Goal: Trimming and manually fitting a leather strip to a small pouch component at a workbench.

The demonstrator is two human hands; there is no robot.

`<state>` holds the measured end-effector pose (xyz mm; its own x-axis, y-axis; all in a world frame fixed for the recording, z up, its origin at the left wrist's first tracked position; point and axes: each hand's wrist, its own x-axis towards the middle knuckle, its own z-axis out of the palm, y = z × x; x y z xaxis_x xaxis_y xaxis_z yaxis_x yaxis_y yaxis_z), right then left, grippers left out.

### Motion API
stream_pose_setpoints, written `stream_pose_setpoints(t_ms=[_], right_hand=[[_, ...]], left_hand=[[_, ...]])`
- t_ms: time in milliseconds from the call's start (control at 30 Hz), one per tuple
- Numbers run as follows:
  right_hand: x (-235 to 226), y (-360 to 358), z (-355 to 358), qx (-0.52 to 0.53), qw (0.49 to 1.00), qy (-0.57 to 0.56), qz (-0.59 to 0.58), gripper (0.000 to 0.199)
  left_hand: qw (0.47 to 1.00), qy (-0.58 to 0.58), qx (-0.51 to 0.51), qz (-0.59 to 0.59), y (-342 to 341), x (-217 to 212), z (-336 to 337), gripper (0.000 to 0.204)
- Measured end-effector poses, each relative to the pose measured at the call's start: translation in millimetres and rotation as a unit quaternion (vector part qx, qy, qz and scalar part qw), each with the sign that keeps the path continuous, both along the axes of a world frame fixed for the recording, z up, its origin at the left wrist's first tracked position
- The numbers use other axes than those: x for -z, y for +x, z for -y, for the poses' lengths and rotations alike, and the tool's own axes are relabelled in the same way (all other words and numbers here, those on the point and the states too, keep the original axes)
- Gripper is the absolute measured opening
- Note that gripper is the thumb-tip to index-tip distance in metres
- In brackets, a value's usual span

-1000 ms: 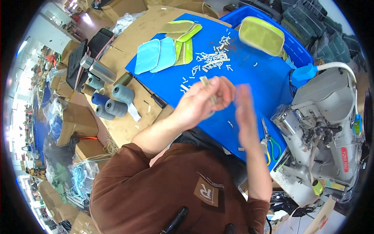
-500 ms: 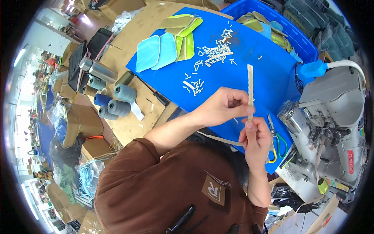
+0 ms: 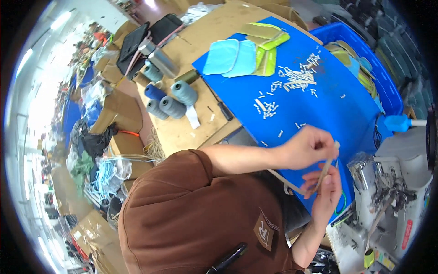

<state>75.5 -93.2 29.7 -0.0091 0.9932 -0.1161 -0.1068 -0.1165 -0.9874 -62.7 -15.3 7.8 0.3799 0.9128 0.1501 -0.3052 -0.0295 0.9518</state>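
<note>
A narrow beige fabric strip (image 3: 325, 172) runs between my hands over the blue table cover's near edge. My left hand (image 3: 306, 148) pinches it close to one end. Below it, my right hand (image 3: 327, 189) has its fingers loosely curled round the strip, which crosses by the thumb; its tail (image 3: 285, 179) trails left toward my lap. Scissors with a green handle (image 3: 343, 204) lie beside my right wrist, mostly hidden behind that hand. Several short off-white snippets (image 3: 299, 77) are scattered on the blue cover (image 3: 328, 116) beyond my hands.
Light-blue (image 3: 221, 57) and yellow-green pads (image 3: 267, 59) lie at the far left of the cover. A blue crate (image 3: 392, 89) holds more pads. Thread cones (image 3: 185, 92), a steel flask (image 3: 163, 61) and a black-handled tool (image 3: 225, 111) are left. A sewing machine (image 3: 397, 182) stands right.
The strip's upright end has swung down into my left hand's pinch, and the strip now bends between my hands. My right fingers have loosened. The whole view has shifted, moving the scene rightward.
</note>
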Motion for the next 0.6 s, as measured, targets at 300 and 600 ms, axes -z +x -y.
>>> stream_pose_setpoints(t_ms=[300, 600], right_hand=[[24.6, 36.7, 20.8, -0.021, 0.999, 0.002, 0.045, 0.011], [22.3, 17.0, 12.9, -0.136, 0.989, 0.049, 0.002, 0.007]], left_hand=[[0.621, 0.316, -0.414, -0.585, -179.0, 122.6, -127.7, 0.044], [0.502, 0.153, -0.304, -0.795, -396.1, 172.3, -170.9, 0.035]])
